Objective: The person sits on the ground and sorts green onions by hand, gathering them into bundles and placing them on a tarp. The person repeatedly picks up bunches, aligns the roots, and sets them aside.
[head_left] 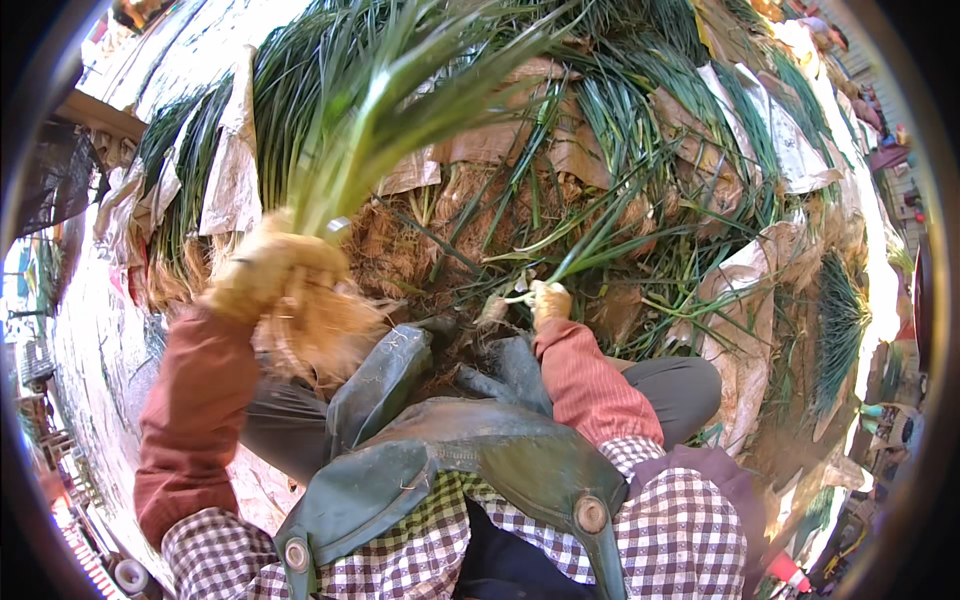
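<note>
My left hand [268, 268], in a yellowish work glove, grips a thick bunch of green onions [352, 160] by the pale lower stems. Its long leaves, smeared by motion, fan up and to the right, while the stringy tan roots [325, 325] hang below the fist. Closer to the middle, my gloved right hand [551, 303] pinches a single green onion [580, 258] near its white base. That plant's leaves slant up to the right, and its root end points left. Loose green onions and leaf scraps [640, 290] lie around the right hand.
Heaps of green onions [290, 90] lie beyond both hands, partly covered by pale sacking [232, 160]. Another bundle [840, 330] rests at the far right. My bent knees and a dark green apron [400, 470] fill the near side.
</note>
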{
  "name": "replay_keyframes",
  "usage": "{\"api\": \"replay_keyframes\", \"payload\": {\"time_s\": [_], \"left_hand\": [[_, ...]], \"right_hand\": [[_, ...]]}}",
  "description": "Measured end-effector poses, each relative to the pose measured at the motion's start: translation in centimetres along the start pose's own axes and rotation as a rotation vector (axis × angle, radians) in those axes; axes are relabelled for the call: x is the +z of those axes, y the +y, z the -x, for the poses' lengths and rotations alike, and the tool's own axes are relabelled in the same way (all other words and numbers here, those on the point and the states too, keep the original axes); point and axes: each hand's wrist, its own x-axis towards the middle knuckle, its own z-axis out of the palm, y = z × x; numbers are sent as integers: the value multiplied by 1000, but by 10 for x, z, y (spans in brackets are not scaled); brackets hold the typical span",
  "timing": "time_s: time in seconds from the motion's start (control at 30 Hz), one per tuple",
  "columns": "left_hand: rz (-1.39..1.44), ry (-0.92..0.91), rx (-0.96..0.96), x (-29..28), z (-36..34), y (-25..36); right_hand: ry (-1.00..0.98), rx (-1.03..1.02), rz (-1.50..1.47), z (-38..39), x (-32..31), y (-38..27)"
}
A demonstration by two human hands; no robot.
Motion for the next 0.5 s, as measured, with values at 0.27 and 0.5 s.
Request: {"api": "replay_keyframes", "payload": {"time_s": [0.27, 0.5], "left_hand": [[131, -65, -189, 110, -33, -116], [134, -125, -64, 109, -10, -137]], "right_hand": [[-547, -77, 87, 152, 101, -75], [-566, 219, -285, 171, 112, -92]]}}
